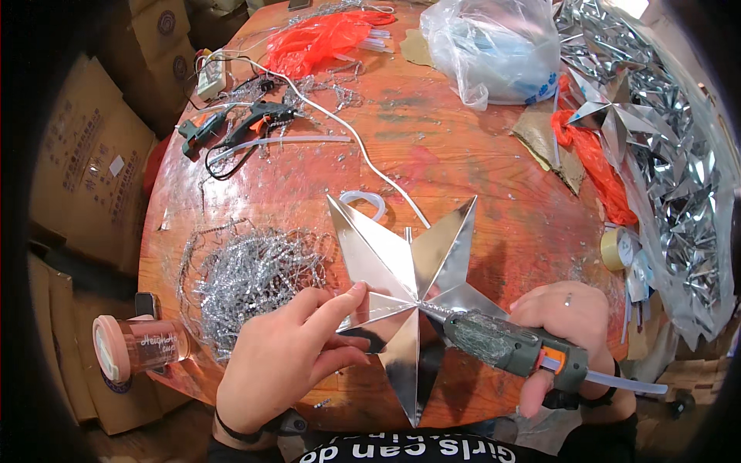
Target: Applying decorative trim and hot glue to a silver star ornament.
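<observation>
A shiny silver folded star lies before me at the table's near edge. My left hand is closed on its left point, the index finger along the upper edge. What looks like a thin silver bead strand runs from those fingers toward the star's centre. My right hand grips a dark green hot glue gun, its nozzle at the star's middle. A clear glue stick pokes out of the gun's back. Left of the star, a tangled heap of silver bead strands sits close to my left hand.
A pink-lidded cup and a phone are at the left edge. Farther off lie two more glue guns, a white cord and red plastic bags. Silver stars in clear plastic fill the right side, near a tape roll.
</observation>
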The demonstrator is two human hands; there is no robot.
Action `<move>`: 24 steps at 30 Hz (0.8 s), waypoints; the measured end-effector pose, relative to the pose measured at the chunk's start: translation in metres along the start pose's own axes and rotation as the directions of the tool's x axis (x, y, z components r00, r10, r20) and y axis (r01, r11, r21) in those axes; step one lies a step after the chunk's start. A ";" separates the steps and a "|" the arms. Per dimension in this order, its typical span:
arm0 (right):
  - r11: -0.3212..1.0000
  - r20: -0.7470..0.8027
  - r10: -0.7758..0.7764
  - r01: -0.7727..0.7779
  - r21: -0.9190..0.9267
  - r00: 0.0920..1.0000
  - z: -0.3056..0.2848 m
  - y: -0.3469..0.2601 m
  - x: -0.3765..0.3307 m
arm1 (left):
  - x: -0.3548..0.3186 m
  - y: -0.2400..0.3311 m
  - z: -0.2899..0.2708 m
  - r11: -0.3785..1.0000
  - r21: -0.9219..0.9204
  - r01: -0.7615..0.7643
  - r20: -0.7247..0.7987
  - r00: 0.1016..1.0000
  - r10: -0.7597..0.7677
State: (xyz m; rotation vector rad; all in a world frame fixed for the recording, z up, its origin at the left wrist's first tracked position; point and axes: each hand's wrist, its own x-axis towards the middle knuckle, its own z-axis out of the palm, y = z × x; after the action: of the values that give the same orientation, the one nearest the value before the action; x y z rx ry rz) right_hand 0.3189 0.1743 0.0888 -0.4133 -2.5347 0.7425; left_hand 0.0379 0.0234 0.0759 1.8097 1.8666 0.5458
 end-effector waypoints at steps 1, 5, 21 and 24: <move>1.000 -0.011 -0.003 0.003 0.020 1.000 0.003 0.002 0.000 | -0.001 0.000 0.000 1.000 0.004 0.006 0.002 1.000 -0.006; 0.997 -0.021 0.026 -0.025 0.068 0.999 0.005 0.006 -0.003 | 0.000 0.000 0.000 1.000 0.012 0.014 0.016 1.000 -0.014; 0.996 -0.019 0.050 -0.048 0.070 0.999 0.015 -0.010 -0.028 | 0.003 0.000 0.003 1.000 -0.006 0.002 0.006 1.000 -0.002; 0.994 0.026 0.005 -0.008 0.109 1.000 0.014 -0.010 -0.031 | -0.001 0.001 -0.001 1.000 0.011 0.020 0.024 1.000 -0.020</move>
State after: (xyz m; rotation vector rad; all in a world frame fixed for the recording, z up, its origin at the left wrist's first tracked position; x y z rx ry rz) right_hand 0.3362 0.1476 0.0729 -0.3777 -2.5033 0.8895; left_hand 0.0383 0.0228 0.0770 1.7945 1.8735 0.5055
